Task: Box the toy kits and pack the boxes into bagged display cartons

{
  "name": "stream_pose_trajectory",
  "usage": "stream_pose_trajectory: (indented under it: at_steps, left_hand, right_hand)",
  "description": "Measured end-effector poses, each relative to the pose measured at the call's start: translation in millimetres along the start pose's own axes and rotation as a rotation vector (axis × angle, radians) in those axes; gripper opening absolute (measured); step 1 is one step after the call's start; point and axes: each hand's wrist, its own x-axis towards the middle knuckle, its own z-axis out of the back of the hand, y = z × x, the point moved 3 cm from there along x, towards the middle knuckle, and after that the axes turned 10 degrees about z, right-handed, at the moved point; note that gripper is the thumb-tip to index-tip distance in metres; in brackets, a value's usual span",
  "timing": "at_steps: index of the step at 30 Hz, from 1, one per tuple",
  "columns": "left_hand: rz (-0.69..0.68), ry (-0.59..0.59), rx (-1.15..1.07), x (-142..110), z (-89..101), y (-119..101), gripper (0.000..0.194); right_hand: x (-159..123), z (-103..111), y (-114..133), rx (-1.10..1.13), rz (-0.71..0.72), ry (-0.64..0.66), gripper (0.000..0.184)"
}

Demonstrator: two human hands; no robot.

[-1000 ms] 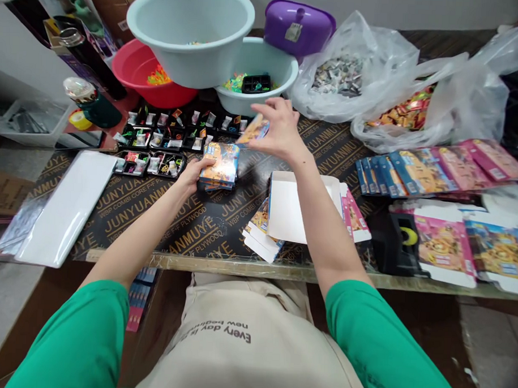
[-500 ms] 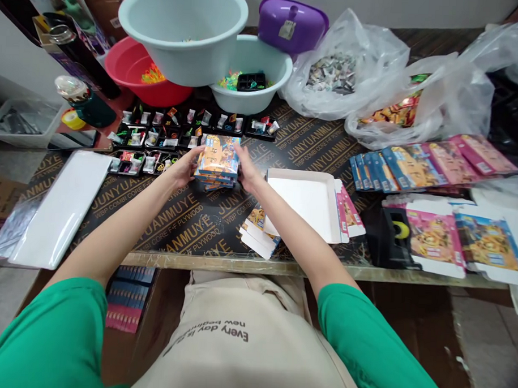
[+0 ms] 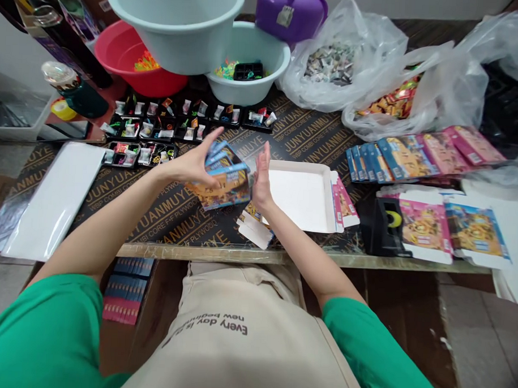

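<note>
A small stack of flat printed boxes (image 3: 227,184), blue and orange, is tilted and fanned between my two hands above the table. My left hand (image 3: 194,163) grips the stack from its left end, thumb along the near face and fingers behind. My right hand (image 3: 262,180) stands upright, fingers straight and palm turned to the boxes' right end; whether it touches them I cannot tell. Just right of that hand lies an open white box tray (image 3: 301,195). An unfolded printed carton (image 3: 255,230) sticks out below it.
Black trays of small wrapped items (image 3: 159,131) stand in rows at the back left. Behind are a red basin (image 3: 140,71), pale blue basins (image 3: 245,89) and plastic bags (image 3: 322,94). Printed boxes (image 3: 407,157) line the right, near a tape dispenser (image 3: 385,229).
The stack has gone from lying flat to being tilted and fanned, slightly nearer to me. My right hand has straightened its fingers and moved right and a little nearer.
</note>
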Motion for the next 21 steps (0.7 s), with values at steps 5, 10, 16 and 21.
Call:
stream_pose_trajectory:
  at_steps: [5,10,16,21]
  left_hand:
    - [-0.197,0.02,0.574,-4,-27.6,-33,0.136]
    - [-0.215,-0.011,0.825,-10,-54.4,-37,0.131]
    - [-0.108,-0.088,0.888,-22,-43.6,-27,0.134]
    - [-0.03,-0.096,0.715,-28,-33.7,6,0.14]
  right_hand:
    - [-1,-10,-7,0.004,0.037,0.004,0.092]
    - [-1,-10,-18,0.115,0.009,-0.046,0.097]
    - [14,-4,-8,0.16,0.047,0.008,0.104]
    - [35,-7,-11,0.075,-0.037,0.156,0.113]
